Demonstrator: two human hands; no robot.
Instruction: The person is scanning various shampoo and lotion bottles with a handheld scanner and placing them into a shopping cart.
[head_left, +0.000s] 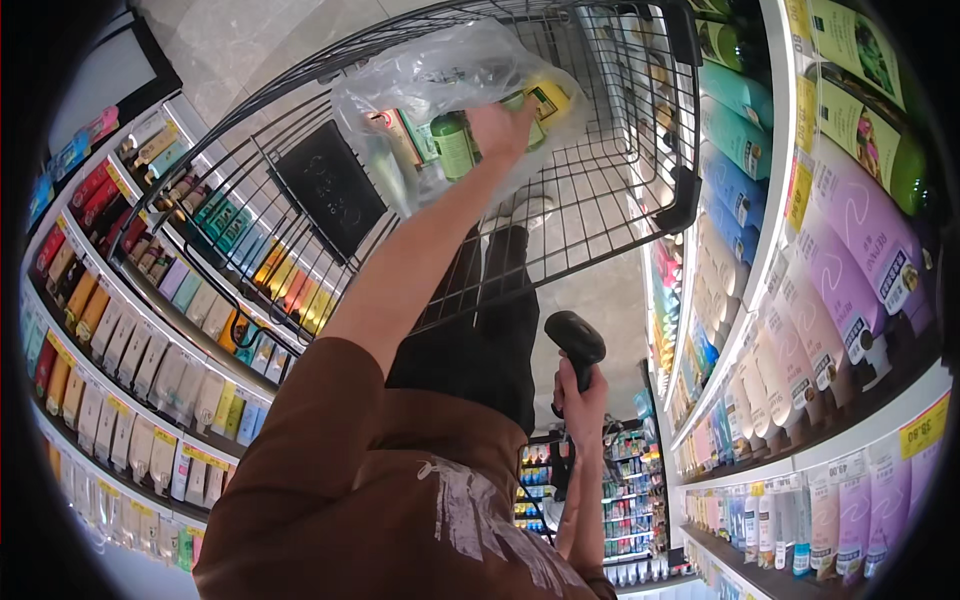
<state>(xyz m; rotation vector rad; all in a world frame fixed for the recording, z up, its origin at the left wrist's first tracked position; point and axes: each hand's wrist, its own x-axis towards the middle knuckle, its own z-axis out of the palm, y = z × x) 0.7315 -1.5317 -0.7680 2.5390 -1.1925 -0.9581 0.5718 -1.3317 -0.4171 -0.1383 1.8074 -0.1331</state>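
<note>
My left hand (502, 127) reaches into a clear plastic bag (450, 67) in a black wire shopping cart (577, 251). Its fingers close round a green-labelled container (535, 135), which is partly hidden by the hand. A yellow package (551, 101) lies beside the fingertips, and a green bottle (452, 146) with a pale green label is left of the hand. Red, white and green boxes (409, 135) sit further left in the bag. On the right, beside my legs and outside the cart, my right hand (585, 397) grips the handle of a black handheld scanner (576, 337).
Shelves of bottles and tubes (112, 360) line the left. Close on the right, another shelf (750, 337) holds pump bottles (840, 277). A black panel (330, 187) is fixed at the cart's left end. Grey tiles (217, 45) form the floor.
</note>
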